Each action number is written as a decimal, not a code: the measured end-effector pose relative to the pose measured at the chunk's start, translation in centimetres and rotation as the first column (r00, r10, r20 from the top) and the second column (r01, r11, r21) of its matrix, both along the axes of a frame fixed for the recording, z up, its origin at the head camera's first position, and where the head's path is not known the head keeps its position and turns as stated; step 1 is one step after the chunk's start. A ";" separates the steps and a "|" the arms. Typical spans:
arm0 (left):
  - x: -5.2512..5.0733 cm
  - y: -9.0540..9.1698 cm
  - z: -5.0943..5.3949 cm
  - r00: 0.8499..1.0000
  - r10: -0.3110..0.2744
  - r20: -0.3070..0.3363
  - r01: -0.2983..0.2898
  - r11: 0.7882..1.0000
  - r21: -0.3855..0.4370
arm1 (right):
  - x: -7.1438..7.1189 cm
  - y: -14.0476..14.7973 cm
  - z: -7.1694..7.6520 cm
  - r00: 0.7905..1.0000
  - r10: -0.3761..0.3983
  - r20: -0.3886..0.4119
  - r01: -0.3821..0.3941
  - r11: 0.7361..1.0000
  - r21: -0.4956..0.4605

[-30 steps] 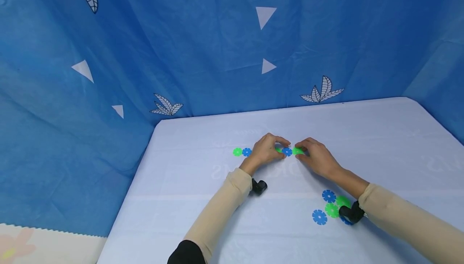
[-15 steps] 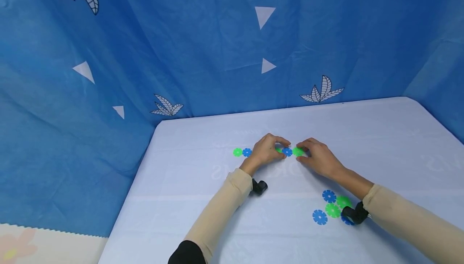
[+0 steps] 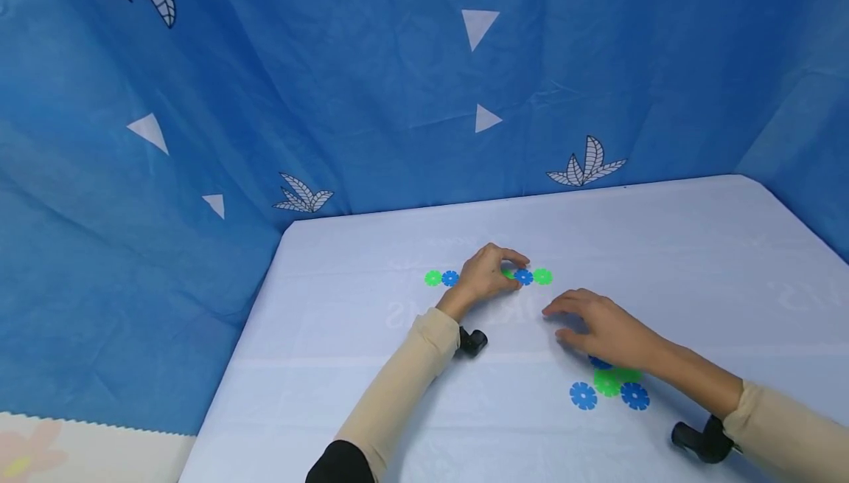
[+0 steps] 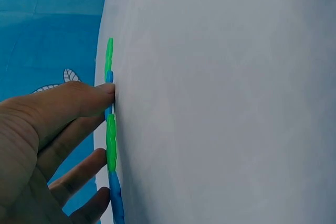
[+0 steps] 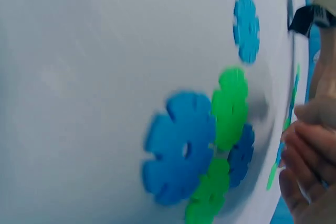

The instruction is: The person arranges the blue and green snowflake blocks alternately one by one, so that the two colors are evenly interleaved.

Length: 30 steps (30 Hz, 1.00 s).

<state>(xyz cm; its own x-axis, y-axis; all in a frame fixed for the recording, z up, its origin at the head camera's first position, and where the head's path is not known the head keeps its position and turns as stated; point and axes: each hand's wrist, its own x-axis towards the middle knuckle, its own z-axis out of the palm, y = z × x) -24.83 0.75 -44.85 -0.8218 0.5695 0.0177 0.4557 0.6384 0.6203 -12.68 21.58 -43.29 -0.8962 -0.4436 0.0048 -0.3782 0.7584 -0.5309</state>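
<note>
Left hand [image 3: 484, 274] pinching a blue disc [image 3: 524, 277] between thumb and finger, disc in line in a row on the white table [image 3: 285, 394]. Just past its fingertips: green end disc [image 3: 543, 276], touching the blue one. Palm side: inner green disc [image 3: 508, 274], partly covered. Out past the back of that hand: outer blue disc [image 3: 450, 278], then outer green disc [image 3: 433, 278]; row's middle hidden by the hand. Right hand [image 3: 600, 327] holding nothing, thumb and fingers apart, loosely bent, clear of the row, nearer the person. Near it, person's side: three loose blue discs [image 3: 635, 396], one partly hidden by it, plus two loose green discs [image 3: 606, 383].
</note>
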 end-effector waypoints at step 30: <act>-0.1 0.7 0.2 1.000 0.003 -0.006 -0.003 1.000 0.021 | 5.5 2.5 -0.5 0.900 0.352 -0.258 -0.340 0.936 0.093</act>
